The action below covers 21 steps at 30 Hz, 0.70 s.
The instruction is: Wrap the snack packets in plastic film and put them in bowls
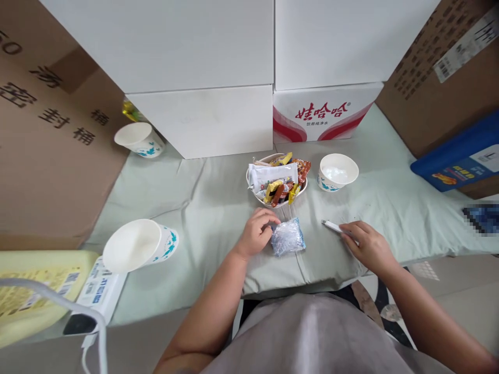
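A small package, wrapped in crinkled clear plastic with some blue at its edges, lies on the cloth in front of me. My left hand is at its left side, fingers loosely bent and a gap between thumb and index; the index fingertip meets the package's upper left corner. To the right, my right hand is closed around a slim white utility knife, its grey tip pointing left, low over the cloth. Behind the package stands a bowl heaped with wrapped snacks.
A paper cup with clear plastic inside stands right of the bowl. Two more paper cups are at left, near a power strip and yellow jug. White boxes line the back; brown cartons flank both sides.
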Motion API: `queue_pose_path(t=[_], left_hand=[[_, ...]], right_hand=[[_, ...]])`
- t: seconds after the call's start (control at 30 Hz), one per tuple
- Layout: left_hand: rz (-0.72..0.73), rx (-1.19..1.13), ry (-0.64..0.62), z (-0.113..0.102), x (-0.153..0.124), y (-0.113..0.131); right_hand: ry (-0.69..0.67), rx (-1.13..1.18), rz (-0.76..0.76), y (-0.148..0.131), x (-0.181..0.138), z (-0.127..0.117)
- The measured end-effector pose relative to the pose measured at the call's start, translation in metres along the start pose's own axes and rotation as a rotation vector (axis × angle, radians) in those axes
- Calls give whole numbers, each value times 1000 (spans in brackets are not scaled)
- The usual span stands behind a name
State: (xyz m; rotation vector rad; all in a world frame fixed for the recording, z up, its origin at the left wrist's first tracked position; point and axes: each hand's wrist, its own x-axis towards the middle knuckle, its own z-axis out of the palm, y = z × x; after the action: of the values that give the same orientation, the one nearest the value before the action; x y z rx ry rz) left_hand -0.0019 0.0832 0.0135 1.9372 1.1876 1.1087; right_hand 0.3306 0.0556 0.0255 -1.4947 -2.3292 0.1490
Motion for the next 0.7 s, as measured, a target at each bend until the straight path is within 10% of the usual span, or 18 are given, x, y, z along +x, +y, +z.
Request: queue_pose_path(t=[0.4, 0.7], left_hand=[[-123, -130, -187, 6, -5, 6], [-48, 27, -297, 4, 2, 7]], right_hand=[[-46, 327, -232, -108, 41, 36], [86, 846, 198, -72, 43, 36]])
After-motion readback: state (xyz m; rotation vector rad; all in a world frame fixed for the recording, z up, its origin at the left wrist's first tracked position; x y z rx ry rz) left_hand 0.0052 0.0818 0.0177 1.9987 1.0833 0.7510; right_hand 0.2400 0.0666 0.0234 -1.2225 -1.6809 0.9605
